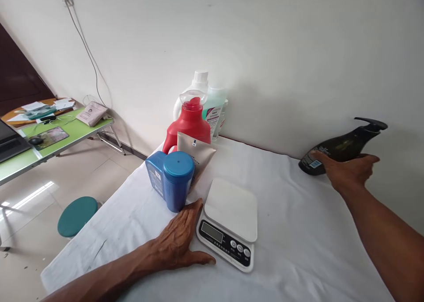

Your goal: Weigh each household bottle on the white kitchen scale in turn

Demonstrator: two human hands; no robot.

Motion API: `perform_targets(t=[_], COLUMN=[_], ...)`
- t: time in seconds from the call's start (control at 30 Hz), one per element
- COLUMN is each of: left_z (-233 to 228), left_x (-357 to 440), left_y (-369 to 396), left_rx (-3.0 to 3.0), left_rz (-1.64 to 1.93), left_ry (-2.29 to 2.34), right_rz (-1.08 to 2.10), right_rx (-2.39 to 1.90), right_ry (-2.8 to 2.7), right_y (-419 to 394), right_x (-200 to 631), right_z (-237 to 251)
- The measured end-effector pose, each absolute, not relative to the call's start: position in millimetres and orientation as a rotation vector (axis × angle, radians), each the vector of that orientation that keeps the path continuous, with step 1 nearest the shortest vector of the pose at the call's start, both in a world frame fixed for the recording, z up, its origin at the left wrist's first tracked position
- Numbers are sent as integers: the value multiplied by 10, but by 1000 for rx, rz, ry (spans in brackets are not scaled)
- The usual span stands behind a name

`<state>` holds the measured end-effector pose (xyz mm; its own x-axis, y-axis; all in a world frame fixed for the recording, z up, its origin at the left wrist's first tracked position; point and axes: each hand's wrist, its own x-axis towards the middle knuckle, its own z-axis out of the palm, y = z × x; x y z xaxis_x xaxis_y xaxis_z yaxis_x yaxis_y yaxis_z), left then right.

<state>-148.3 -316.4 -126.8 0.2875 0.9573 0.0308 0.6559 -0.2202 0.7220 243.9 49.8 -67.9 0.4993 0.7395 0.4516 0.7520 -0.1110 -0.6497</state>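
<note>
The right hand [347, 171] was closed around a dark pump bottle [341, 148], holding it tilted on its side just above the far right of the white-covered table [298, 240], close to the wall; the pump head pointed right. The left hand [179, 242] lay flat and open on the cloth, its fingers spread, touching the left edge of a white digital kitchen scale [230, 222] and just beside a blue container [174, 185]; behind these stood a tan pouch [195, 154], a red detergent jug [188, 123] and a white bottle [198, 83].

Bare forearms, hands [179, 244] unadorned
</note>
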Motion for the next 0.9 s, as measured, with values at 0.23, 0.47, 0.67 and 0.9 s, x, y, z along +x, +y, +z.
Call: perform_targets(t=[0.23, 0.47, 0.67, 0.9], left_z=[-1298, -1259, -1215, -1183], left_x=[-1487, -1485, -1466, -1449], left_y=[-3147, -3141, -3119, -3075], left_rx=[1979, 1959, 1905, 1877], left_rz=[691, 682, 652, 638], left_ry=[1405, 1401, 1398, 1358], right_rz=[-77, 489, 672, 802], right_rx=[-1396, -1186, -1235, -1210], right_ry=[-1432, -1667, -1578, -1542], right_y=[10, 122, 709, 1067], right_x=[1653, 407, -228, -415], right_z=[-330, -333, -398, -435])
